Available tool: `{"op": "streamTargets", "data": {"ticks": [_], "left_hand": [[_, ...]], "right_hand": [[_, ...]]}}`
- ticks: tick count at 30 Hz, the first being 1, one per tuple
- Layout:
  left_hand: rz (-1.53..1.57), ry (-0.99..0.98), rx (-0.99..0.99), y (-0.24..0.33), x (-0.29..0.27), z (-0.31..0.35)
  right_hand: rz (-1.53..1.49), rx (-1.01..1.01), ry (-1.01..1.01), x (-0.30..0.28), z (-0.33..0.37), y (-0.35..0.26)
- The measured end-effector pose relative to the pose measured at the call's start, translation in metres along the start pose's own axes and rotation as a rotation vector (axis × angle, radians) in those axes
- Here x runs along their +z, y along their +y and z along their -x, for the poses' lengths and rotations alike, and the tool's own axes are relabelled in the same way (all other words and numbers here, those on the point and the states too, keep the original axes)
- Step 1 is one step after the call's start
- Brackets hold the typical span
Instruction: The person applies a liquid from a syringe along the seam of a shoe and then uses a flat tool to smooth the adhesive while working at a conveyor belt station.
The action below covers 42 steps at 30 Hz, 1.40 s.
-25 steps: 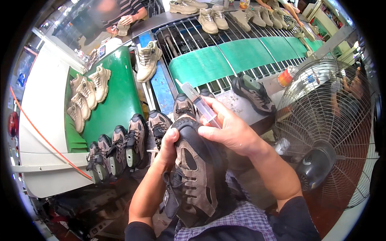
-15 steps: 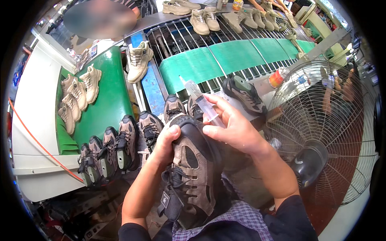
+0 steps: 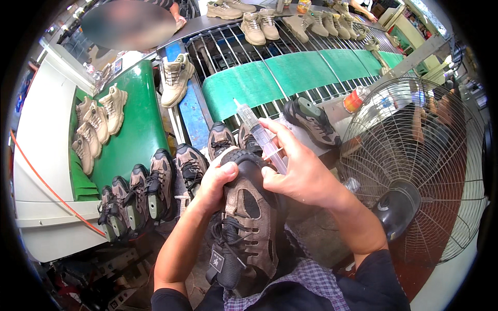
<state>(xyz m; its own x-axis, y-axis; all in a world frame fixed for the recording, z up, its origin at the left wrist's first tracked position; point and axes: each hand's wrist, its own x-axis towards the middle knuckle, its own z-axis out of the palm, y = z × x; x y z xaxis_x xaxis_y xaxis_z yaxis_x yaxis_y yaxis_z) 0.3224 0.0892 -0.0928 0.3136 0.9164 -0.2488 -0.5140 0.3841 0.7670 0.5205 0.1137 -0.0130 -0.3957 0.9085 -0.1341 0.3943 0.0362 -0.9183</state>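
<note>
A brown and black lace-up shoe [image 3: 253,223] stands toe-up before me, its heel end low by my lap. My left hand [image 3: 217,181] grips it near the toe, thumb pressed on the edge of the sole. Just above the toe, my right hand [image 3: 298,168] holds a clear plastic syringe [image 3: 258,130] between thumb and fingers. The syringe tilts up and to the left, its thin tip pointing away from me and apart from the shoe. Whether liquid is inside I cannot tell.
Several matching shoes [image 3: 162,181] line the near left and front. Beige boots [image 3: 114,109] stand on the green belt [image 3: 140,124] at left; more sit along the far metal rack [image 3: 228,46]. A large caged fan [image 3: 410,160] stands close on the right, near an orange-and-white can [image 3: 356,99].
The held shoe has turned slightly, with its tongue and laces showing more. The syringe has tilted a little more upright in my right hand. The whole view has shifted slightly.
</note>
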Motion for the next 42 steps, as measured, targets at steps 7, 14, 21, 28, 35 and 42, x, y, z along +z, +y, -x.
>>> {"op": "streamTargets", "data": {"ticks": [7,14,21,28,35,42], "left_hand": [[0.018,-0.085,-0.005,-0.006,-0.004,-0.005],[0.074,-0.099,0.005,-0.003,-0.008,-0.002],[0.112,-0.11,0.032,-0.023,-0.041,-0.002],[0.095,-0.037,-0.015,-0.021,-0.036,0.003],[0.095,-0.044,-0.084,-0.01,-0.024,0.002],[0.023,-0.041,-0.069,-0.008,-0.018,0.001]], "right_hand": [[-0.019,-0.08,0.024,-0.004,-0.003,0.022],[-0.474,0.048,-0.057,-0.007,0.0,0.016],[-0.539,0.11,-0.013,0.003,0.013,0.027],[-0.457,0.018,-0.007,0.021,0.008,0.03],[-0.265,0.062,0.009,0.016,0.002,0.033],[-0.206,0.058,0.042,0.017,0.001,0.037]]}}
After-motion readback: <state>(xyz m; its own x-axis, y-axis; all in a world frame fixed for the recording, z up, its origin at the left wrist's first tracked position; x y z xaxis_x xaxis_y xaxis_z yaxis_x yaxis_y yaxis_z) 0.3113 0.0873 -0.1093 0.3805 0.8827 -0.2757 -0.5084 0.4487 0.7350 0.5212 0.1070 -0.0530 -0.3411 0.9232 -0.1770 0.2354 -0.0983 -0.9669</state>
